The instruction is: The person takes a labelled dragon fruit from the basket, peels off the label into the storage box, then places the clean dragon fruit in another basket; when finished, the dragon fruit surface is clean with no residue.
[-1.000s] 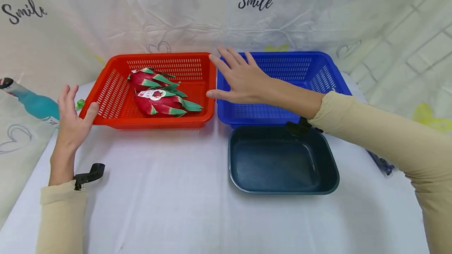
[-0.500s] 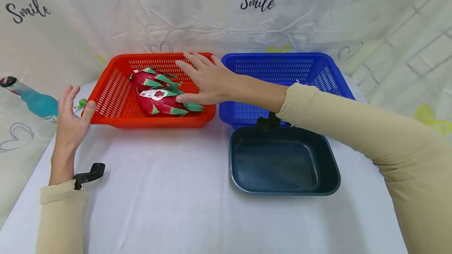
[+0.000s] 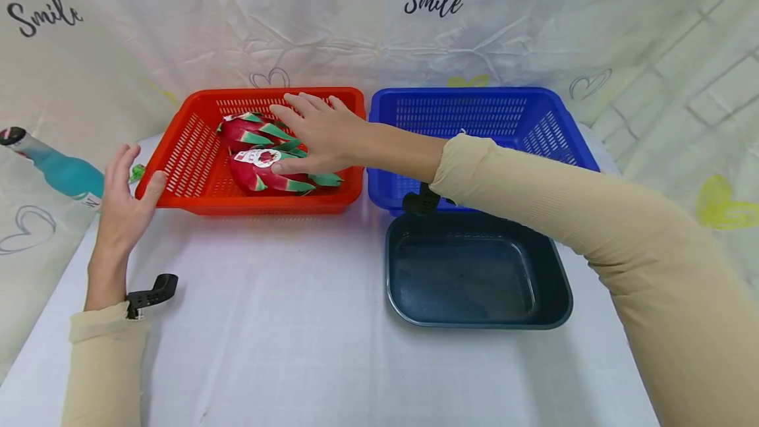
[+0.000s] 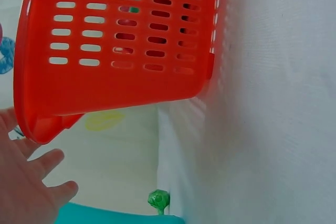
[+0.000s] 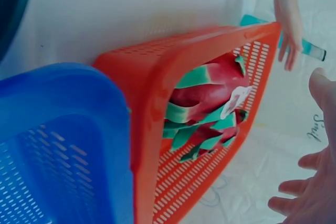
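Two dragon fruits lie in the red basket (image 3: 279,206), the nearer dragon fruit (image 3: 267,173) bearing a white label and the farther dragon fruit (image 3: 242,132) partly behind it. Over their leafy ends my right hand (image 3: 323,134) reaches with spread fingers and overlaps them in the head view. From the right wrist view, this right hand (image 5: 315,187) shows a gap between itself and the fruit (image 5: 210,90). My left hand (image 3: 127,206) is at the basket's left front corner, thumb along the rim. In the left wrist view its fingers (image 4: 47,162) extend loosely beside that corner.
A blue basket (image 3: 534,124) stands right beside the red one, under my right forearm. In front of it sits a dark teal tub (image 3: 474,282). A turquoise bottle (image 3: 68,173) and a small green wrapped item (image 3: 137,173) are at the left.
My right hand has moved left from the gap between the baskets to above the dragon fruits. My left hand stays at the red basket's corner.
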### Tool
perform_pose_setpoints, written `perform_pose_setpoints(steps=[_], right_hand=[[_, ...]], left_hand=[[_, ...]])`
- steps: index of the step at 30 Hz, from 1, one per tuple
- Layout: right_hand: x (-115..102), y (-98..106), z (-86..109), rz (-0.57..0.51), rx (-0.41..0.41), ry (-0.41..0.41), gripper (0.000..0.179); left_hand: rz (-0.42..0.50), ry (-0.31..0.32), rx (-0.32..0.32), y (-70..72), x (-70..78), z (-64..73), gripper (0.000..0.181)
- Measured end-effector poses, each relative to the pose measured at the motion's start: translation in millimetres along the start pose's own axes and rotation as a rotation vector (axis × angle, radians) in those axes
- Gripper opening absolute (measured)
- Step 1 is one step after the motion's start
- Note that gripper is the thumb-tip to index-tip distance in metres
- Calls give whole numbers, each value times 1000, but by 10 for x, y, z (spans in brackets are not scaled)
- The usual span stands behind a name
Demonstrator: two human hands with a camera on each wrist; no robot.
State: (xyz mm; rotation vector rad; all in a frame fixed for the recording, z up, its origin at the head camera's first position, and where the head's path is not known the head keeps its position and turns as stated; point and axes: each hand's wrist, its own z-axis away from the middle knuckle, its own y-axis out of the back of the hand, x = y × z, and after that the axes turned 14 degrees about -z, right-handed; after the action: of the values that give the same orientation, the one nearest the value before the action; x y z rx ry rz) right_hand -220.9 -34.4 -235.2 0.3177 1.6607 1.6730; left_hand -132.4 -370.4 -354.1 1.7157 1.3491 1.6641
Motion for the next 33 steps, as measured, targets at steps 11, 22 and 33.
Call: perform_pose_setpoints(steps=[11, 22, 33], right_hand=[[-110, -16, -324, -166, -38, -29, 98], [-171, 166, -589, -374, 14, 35, 90], [-28, 152, -729, -528, 8, -64, 82]], left_hand=[[-14, -85, -114, -51, -135, -35, 71], [25, -95, -181, -37, -263, -72, 71], [-13, -90, -232, 25, -290, -60, 72]])
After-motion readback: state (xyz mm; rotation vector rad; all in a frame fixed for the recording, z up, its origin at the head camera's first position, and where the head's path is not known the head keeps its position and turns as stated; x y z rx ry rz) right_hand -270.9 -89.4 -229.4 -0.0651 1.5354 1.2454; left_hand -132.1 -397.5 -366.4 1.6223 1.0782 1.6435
